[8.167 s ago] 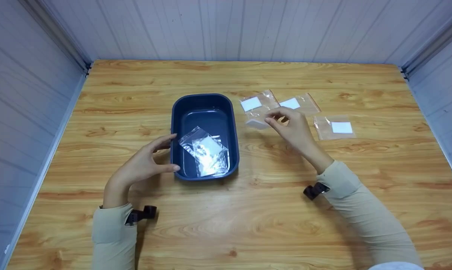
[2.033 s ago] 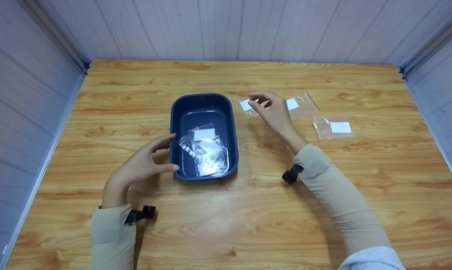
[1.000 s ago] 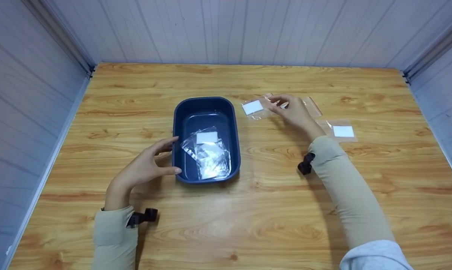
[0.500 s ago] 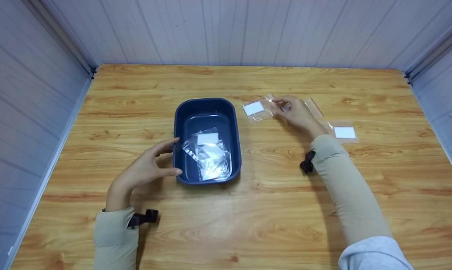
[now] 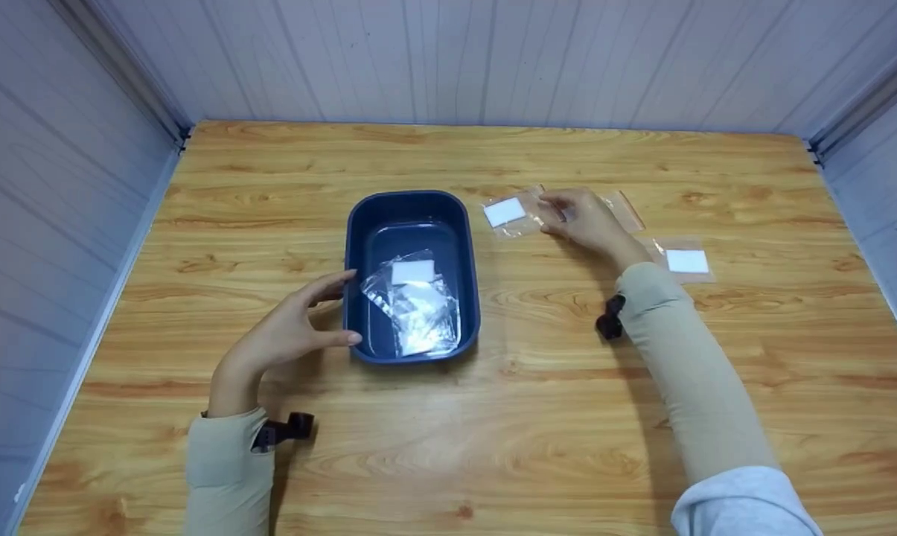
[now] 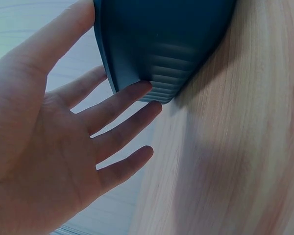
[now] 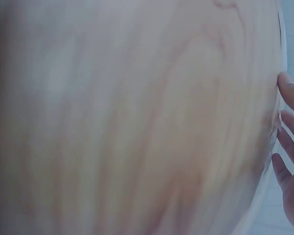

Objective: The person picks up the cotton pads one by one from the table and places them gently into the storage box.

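Note:
My left hand (image 5: 284, 327) rests on the left side of a dark blue plastic bin (image 5: 473, 298), thumb and fingertips at its rim. In the left wrist view its fingers are spread and nearly straight against the ribbed outer wall. Inside the bin lie several overlapping clear zip bags (image 5: 411, 305) with white cards. My right hand (image 5: 586, 223) is low over the table, fingertips at the zip end of a clear bag with a white card (image 5: 504, 212). It mostly covers a second bag (image 5: 621, 212). In the right wrist view its fingers are apart.
A third zip bag with a white card (image 5: 686, 260) lies to the right of my right wrist. The wood-grain table (image 5: 448, 447) is enclosed by pale panel walls (image 5: 448, 59) at the back and sides.
Since the oldest frame, another bag with a white card has come to lie in the bin. My right hand then shifted right, from over the left bag to its zip end. Left hand unchanged.

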Demonstrator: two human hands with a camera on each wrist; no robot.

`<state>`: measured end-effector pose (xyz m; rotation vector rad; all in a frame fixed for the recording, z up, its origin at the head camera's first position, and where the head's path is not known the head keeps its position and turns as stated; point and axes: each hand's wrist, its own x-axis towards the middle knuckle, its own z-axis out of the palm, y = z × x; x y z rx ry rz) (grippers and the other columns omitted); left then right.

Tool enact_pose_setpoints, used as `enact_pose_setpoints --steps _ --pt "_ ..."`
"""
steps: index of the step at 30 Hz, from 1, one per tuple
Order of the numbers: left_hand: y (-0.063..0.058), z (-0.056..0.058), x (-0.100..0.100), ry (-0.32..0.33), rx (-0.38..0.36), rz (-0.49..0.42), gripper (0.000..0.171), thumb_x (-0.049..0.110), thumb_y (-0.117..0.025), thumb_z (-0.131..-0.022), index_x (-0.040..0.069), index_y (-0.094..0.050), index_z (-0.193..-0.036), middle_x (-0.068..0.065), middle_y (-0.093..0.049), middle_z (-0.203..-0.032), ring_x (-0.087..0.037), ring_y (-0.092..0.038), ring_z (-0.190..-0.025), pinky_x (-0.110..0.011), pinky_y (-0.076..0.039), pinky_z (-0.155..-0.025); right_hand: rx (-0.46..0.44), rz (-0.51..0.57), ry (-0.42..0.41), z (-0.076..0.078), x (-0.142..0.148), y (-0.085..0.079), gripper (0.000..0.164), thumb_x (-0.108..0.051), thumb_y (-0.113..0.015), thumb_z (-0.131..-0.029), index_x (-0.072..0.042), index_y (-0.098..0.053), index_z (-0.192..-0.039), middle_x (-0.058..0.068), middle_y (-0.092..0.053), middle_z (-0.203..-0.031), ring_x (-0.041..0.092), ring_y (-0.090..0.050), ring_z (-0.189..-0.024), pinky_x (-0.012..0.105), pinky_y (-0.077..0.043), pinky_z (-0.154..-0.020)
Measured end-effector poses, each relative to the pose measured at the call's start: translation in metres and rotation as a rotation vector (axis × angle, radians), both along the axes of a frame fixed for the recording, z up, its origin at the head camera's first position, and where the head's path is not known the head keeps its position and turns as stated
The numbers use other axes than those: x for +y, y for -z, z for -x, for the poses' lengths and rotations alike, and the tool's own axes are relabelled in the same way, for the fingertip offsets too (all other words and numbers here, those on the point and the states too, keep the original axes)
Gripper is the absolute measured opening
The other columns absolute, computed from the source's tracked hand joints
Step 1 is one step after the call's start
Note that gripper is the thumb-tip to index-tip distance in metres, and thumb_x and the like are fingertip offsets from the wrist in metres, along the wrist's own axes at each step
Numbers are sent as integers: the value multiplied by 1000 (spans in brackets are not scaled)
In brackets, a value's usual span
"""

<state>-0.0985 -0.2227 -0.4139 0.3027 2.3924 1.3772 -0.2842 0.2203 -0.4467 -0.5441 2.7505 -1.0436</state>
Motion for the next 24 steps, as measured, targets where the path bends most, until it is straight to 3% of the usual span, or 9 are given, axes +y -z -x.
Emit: enact_pose_setpoints --steps 4,17,24 --pt "-1 0 0 -4 -1 8 91 34 -84 -80 17 -35 -154 -12 -38 -155 -38 -32 -141 -65 -18 -114 -9 -16 21 1 -1 -1 45 -17 -74 -91 -1 -62 -132 18 -57 -136 33 -51 -126 46 -37 -110" --pt "-2 -1 0 -8 -4 8 90 34 -83 -81 18 -34 -155 -13 -38 -155 -38 -32 -142 -64 -19 -114 22 -36 32 2 -4 1 37 -14 -72 -92 0 -66 -126 18 -60 -130 33 -56 -119 46 -44 -104" --pt "-2 -1 0 -5 -8 -3 89 33 -83 -81 18 -35 -155 -11 -37 -155 -37 -31 -142 -64 -19 -114 8 -66 -23 4 0 -1 36 -12 -73 -91 1 -66 -124 18 -56 -134 37 -50 -123 48 -40 -107"
